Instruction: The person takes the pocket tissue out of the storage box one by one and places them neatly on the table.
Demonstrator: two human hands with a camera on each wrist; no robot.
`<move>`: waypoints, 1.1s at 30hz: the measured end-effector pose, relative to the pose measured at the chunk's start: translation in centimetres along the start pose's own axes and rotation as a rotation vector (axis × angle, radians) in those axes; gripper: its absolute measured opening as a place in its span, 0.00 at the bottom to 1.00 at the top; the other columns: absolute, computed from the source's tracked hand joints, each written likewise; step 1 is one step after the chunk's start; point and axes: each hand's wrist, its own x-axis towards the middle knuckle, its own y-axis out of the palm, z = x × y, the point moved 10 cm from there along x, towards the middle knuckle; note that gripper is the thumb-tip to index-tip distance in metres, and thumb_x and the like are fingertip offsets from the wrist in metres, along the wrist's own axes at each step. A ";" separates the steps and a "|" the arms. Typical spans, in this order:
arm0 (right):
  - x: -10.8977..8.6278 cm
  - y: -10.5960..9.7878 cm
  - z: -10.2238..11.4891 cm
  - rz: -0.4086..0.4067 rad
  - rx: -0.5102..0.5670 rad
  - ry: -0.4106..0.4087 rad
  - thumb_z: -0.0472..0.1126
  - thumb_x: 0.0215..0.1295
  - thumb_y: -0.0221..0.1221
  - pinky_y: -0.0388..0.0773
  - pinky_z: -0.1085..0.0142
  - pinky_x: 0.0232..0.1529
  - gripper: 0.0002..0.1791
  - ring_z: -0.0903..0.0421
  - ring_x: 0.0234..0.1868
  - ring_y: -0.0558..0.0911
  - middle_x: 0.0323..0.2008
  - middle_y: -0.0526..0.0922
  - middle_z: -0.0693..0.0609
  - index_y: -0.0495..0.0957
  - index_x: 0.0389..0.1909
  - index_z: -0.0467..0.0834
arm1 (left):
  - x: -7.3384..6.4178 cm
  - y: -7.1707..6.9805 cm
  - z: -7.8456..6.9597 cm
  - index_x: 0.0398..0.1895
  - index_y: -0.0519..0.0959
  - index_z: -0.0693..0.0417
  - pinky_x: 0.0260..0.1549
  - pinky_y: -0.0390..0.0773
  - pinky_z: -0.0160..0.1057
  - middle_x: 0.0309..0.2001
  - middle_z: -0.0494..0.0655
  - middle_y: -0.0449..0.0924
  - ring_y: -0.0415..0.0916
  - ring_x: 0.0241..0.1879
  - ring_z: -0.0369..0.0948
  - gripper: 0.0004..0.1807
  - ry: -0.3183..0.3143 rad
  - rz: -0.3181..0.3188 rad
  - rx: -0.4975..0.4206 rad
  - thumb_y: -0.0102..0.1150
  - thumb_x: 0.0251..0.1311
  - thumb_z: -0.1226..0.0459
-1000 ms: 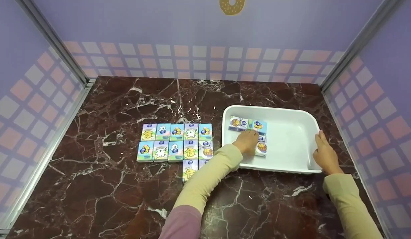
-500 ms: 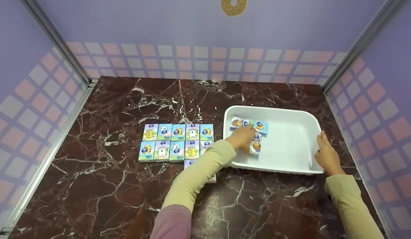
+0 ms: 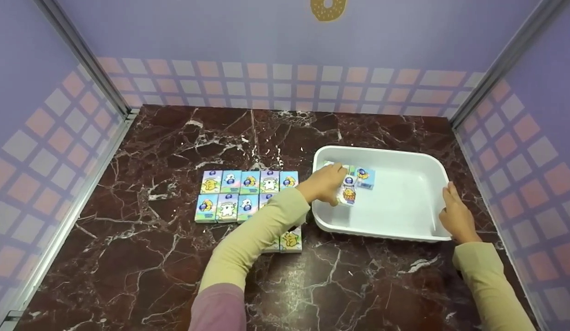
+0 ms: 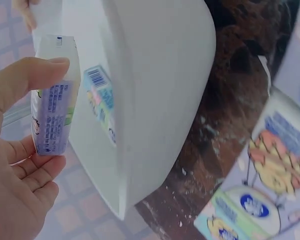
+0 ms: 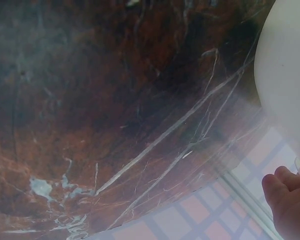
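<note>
My left hand [image 3: 325, 184] is over the left end of a white plastic tub [image 3: 404, 232]. It pinches a small tissue pack [image 4: 55, 115] between thumb and fingertips, and the pack is raised in the left wrist view. A blue tissue pack [image 3: 365, 179] lies in the tub. Another pack [image 3: 330, 162] behind it is mostly hidden by my left hand. Left of the tub, tissue packs [image 3: 227, 209] lie in close rows, partly covered by my left sleeve. My right hand [image 3: 457, 216] grips the tub's right rim.
The dark red marble-patterned tabletop [image 3: 367, 280] carries small white specks behind the rows. Purple checked walls [image 3: 285, 41] close in the back and both sides. The right wall stands near my right hand.
My left hand has moved left inside the tub and up toward its left rim, bringing the tissue pack along. The right hand has stayed on the rim.
</note>
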 end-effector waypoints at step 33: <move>0.1 0.0 0.1 0.005 -0.010 -0.003 0.25 0.49 0.41 0.65 0.42 0.35 0.32 0.28 0.48 0.65 0.65 0.48 0.34 0.54 0.60 0.26 | -14.2 1.2 8.7 0.58 0.62 0.61 0.54 0.68 0.39 0.53 0.50 0.64 0.67 0.49 0.44 0.48 -0.039 -0.111 -0.366 0.72 0.27 0.57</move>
